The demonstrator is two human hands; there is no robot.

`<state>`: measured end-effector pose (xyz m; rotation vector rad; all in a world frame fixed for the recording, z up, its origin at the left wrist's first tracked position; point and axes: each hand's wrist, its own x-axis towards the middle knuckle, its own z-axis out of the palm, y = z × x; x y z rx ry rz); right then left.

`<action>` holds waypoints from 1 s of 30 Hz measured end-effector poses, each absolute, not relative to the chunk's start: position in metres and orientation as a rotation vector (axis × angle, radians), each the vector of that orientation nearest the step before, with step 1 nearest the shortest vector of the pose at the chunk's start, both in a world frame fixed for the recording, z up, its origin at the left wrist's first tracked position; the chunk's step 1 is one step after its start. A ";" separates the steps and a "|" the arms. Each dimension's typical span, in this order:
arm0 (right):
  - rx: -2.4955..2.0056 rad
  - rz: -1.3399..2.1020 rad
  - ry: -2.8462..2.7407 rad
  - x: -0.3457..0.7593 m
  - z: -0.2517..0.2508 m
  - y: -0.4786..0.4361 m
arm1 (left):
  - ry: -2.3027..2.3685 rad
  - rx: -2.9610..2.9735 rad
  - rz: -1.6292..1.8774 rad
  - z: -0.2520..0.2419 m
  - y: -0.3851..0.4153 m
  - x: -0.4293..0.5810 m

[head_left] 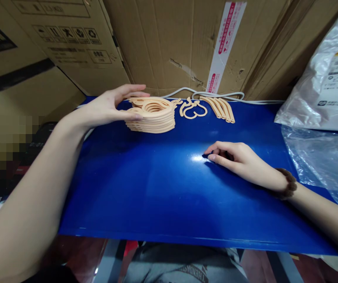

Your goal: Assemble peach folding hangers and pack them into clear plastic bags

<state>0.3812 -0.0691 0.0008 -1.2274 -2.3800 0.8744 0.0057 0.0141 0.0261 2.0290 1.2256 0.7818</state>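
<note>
On the blue tabletop stands a stack of beige plastic pieces (159, 124), looped in shape and like parts of folding clothes hangers. My left hand (118, 104) is at the stack's left end, thumb across the front of the top piece and fingers behind it, gripping it; the index finger is raised. Just right of the stack lie several curved beige hooks (196, 114), and past them a row of beige arm-shaped pieces (220, 109). My right hand (230, 155) rests low over the middle right, fingertips pinched together. Whatever is between them is dark and unclear.
Large cardboard boxes (169, 43) wall off the back and left. A white cable (218, 94) runs along the table's rear edge. A white plastic package (324, 86) and clear plastic film (318, 157) lie at the right. The blue table (157, 188) ends close to my lap.
</note>
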 end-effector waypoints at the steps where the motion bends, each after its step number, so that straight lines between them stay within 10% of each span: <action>1: -1.229 0.874 -2.380 0.381 0.001 -0.069 | 1.224 2.034 0.780 0.026 0.014 0.006; 30: -1.249 0.868 -2.390 0.380 0.003 -0.070 | 1.391 1.944 0.744 0.024 0.014 -0.013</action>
